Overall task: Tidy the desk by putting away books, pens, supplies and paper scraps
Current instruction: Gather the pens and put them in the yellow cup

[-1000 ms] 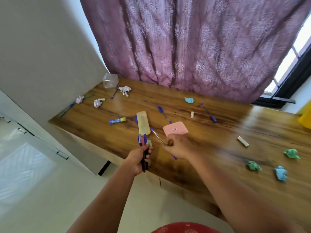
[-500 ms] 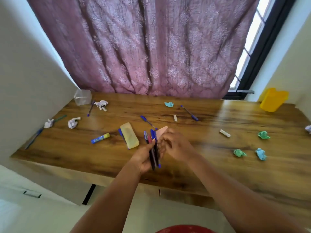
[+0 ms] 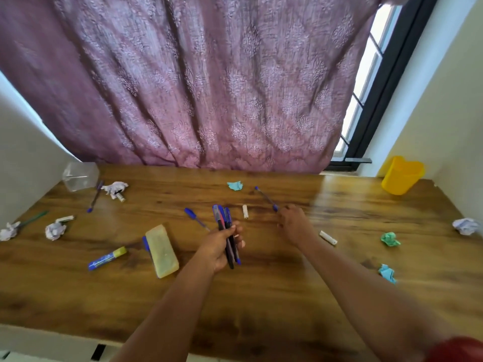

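Left hand point(image 3: 219, 248): clenched around a bundle of pens point(image 3: 226, 231)
Right hand point(image 3: 294, 223): fingertips at the near end of a blue pen point(image 3: 266, 197); grip indeterminate
Desk point(image 3: 274, 296): wooden

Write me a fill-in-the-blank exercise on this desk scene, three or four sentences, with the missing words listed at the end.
1. The bundle of pens is held in the person's ____ hand.
2. The right hand reaches for the near end of a ____ pen lying on the desk.
3. The cup at the far right corner of the desk is ____ in colour.
4. The clear plastic container stands at the far ____ corner of the desk.

Missing words: left; blue; yellow; left
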